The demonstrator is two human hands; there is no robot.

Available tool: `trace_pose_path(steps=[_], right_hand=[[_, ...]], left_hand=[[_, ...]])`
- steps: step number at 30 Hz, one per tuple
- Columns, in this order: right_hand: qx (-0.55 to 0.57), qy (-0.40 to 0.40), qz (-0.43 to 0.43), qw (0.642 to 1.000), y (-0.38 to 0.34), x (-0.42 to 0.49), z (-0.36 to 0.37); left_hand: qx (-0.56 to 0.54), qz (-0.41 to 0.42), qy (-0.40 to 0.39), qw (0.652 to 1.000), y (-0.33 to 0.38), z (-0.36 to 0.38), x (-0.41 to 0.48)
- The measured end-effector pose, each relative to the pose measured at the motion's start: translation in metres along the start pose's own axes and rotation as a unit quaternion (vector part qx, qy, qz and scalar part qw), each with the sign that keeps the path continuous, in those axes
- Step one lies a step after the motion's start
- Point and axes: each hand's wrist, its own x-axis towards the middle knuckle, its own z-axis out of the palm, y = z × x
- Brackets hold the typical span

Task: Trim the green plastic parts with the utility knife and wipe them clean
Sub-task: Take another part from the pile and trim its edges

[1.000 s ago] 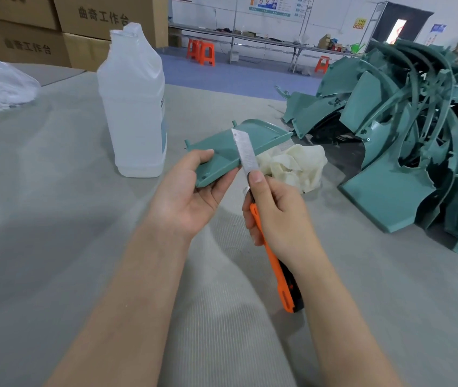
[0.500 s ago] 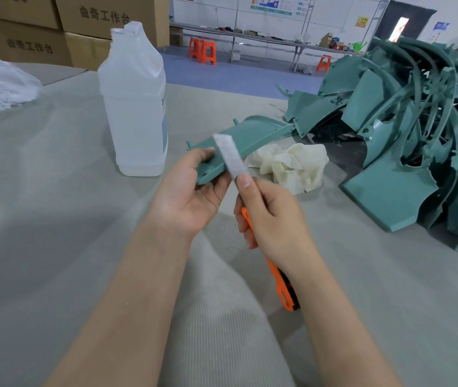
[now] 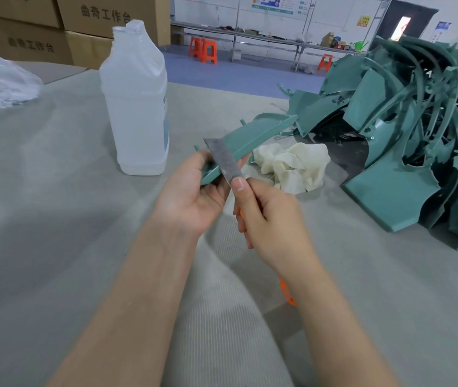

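Grey ribbed fabric covers the counter, and behind it stand stacked cardboard boxes printed with "曲奇工作台". A translucent white plastic jug stands upright on the counter to the left of the hands; the bluish label on its side is turned away and cannot be read. A crumpled white cloth lies just beyond the hands, and a heap of green plastic parts is piled on the right. The left hand holds one green plastic part above the counter, its fingers curled under the near end and the thumb on top, so that the part slants up and away to the right. The right hand grips the utility knife, fingers wrapped round the orange handle and the forefinger stretched along the back of the long extended blade, which lies across the part's near end. Orange stools stand on the blue floor far behind.
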Motion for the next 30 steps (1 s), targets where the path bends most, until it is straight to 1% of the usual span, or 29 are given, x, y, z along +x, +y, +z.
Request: trace_pose_path(steps=[5,9,11,15,17,21,26,30], right_hand=[[0.001,-0.003,0.008,1.000,-0.0013,-0.0012,-0.0004],[0.014,0.041,0.016,0.999,0.0003,0.0015,-0.0044],[0.002,0.056,0.011,0.998,0.0012,0.0022,-0.0055],[-0.014,0.057,-0.007,0.998,0.0010,0.0017,-0.0041],[-0.020,0.055,-0.011,0.998,0.0007,0.0018,-0.0040],[-0.002,0.045,0.000,0.999,0.0019,0.0023,-0.0060],[-0.001,-0.013,-0.021,1.000,-0.0001,-0.0009,0.0004],[0.006,-0.016,-0.013,1.000,-0.0012,-0.0016,0.0025]], left_hand=[[-0.015,-0.008,0.003,1.000,-0.0010,-0.0021,0.0006],[-0.041,-0.015,0.023,0.999,-0.0018,-0.0029,0.0007],[-0.034,-0.013,0.042,0.998,-0.0028,-0.0036,0.0008],[0.001,-0.003,0.059,0.998,-0.0046,-0.0044,0.0013],[0.010,0.003,0.064,0.998,-0.0044,-0.0040,0.0014],[-0.007,0.003,0.051,0.999,-0.0048,-0.0032,0.0007],[0.014,-0.015,0.071,0.997,-0.0059,-0.0013,0.0024],[0.008,-0.015,0.068,0.998,-0.0057,-0.0020,0.0033]])
